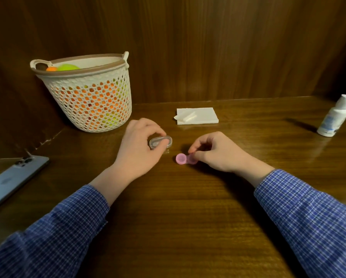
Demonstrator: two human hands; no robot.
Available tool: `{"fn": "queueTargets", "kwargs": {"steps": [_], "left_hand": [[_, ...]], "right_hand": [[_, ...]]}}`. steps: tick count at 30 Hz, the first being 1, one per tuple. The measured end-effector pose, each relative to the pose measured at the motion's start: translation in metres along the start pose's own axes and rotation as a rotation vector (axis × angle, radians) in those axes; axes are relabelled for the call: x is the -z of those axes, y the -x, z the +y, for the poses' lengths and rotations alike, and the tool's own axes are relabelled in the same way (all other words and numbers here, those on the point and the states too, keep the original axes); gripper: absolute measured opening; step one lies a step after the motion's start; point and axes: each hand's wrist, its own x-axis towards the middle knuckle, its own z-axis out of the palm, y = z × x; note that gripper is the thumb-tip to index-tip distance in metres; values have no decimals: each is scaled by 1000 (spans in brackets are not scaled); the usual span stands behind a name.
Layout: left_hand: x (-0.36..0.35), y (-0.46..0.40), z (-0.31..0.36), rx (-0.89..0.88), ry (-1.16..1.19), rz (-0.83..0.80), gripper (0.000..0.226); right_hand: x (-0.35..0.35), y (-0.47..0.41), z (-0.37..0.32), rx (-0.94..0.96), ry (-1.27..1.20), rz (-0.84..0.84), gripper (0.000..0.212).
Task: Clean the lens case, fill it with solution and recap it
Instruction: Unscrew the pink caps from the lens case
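My right hand [216,152] pinches the pink lens case [185,159] at mid-table [178,217]. Just left, my left hand [140,145] grips a clear oval cover [161,141]. Behind them, white tissues [197,115] near the back edge. Phone [13,178] at left edge, basket [89,91] in back-left corner, solution btl [333,119] toward back-right corner.

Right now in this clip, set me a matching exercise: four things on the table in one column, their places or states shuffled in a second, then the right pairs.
Things:
1. pink lens case
2. clear cover
3. solution bottle
4. phone

Places or states:
A. far right, upright
B. held by the left hand
C. left edge, lying flat
D. pinched by the right hand

Pairs: 1-D, 2-B, 3-A, 4-C
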Motion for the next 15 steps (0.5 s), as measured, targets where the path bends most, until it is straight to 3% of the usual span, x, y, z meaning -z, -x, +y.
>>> {"fn": "queueTargets", "kwargs": {"steps": [5, 11, 15], "left_hand": [[-10, 16, 38, -176, 144, -339, 7], [-24, 14, 62, -140, 165, -394, 14], [-27, 11, 64, -86, 216, -434, 19]], "right_hand": [[20, 9, -4, 35, 105, -114, 2], [37, 32, 8, 121, 176, -93, 5], [38, 45, 17, 145, 299, -23, 28]]}}
